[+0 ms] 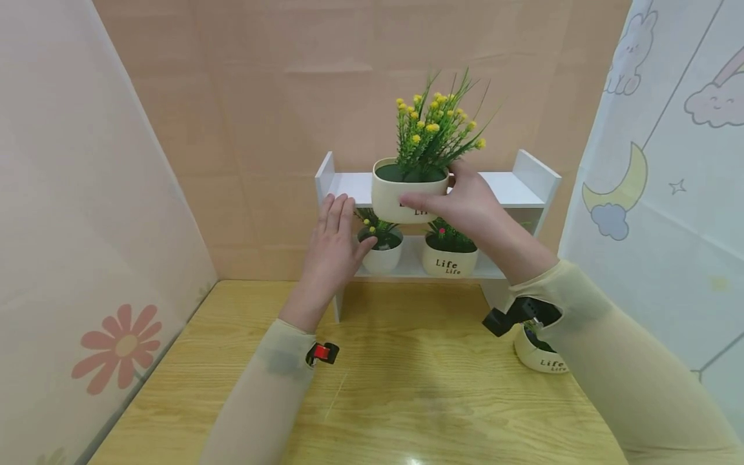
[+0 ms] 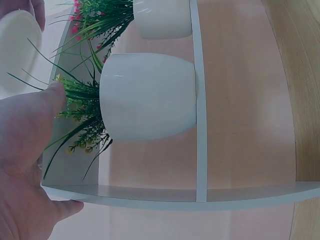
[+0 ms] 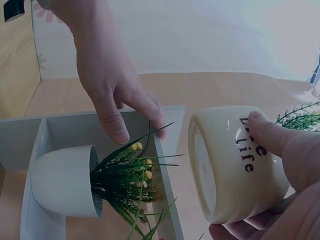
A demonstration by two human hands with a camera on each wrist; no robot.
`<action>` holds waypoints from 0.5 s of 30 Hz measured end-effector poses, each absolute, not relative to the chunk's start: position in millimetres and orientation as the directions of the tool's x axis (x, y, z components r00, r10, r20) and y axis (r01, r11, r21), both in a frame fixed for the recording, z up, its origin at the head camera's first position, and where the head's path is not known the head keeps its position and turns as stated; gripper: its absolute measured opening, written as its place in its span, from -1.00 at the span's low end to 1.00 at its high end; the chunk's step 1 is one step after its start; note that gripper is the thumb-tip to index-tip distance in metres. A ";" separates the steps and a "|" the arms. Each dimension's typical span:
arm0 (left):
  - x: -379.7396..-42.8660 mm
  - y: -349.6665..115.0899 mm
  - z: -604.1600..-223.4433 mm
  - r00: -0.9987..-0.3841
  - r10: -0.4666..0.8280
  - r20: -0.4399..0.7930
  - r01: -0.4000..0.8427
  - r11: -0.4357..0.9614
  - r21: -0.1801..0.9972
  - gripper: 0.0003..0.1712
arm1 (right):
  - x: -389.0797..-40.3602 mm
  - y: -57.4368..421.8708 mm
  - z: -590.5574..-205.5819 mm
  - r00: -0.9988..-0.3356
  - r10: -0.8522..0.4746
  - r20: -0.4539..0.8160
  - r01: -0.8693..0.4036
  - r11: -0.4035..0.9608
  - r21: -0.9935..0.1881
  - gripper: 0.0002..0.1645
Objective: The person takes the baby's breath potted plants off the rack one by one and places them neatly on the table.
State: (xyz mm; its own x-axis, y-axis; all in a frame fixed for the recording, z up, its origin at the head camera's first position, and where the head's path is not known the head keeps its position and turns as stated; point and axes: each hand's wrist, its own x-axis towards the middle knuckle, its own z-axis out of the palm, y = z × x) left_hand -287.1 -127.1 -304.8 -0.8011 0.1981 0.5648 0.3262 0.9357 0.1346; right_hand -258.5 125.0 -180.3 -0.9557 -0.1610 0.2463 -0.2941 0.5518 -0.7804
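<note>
Against peach backdrop (image 1: pixel 261 129), gripping yellow-flowered pot (image 1: pixel 391 197) in right hand (image 1: pixel 473 203), apart from white shelf (image 1: pixel 537 177); with bare top board (image 1: pixel 501 186) either side, and left hand (image 1: pixel 334 248) (fingers extended) near left edge (image 1: pixel 325 174).

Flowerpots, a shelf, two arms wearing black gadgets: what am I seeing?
No robot here, just a person working bare-handed. The wide picture comes from a head camera; the two sideways ones from wrist cameras. The right hand holds a pot of yellow flowers up by the white shelf. The left hand is near the shelf's left end. On the lower board stand a white pot and a pot with pink flowers; another pot is on the table.
</note>
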 end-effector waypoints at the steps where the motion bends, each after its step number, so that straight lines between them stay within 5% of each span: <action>1: -286.8 -126.6 -304.7 -0.802 0.199 0.563 0.326 0.936 0.134 0.09 | -257.3 126.5 -181.1 -0.955 -0.162 0.248 -0.296 0.549 -0.782 0.44; 15: -283.8 -124.2 -302.6 -0.810 0.197 0.552 0.320 0.938 0.135 0.09 | -235.7 141.9 -193.1 -0.952 -0.166 0.257 -0.306 0.531 -0.790 0.33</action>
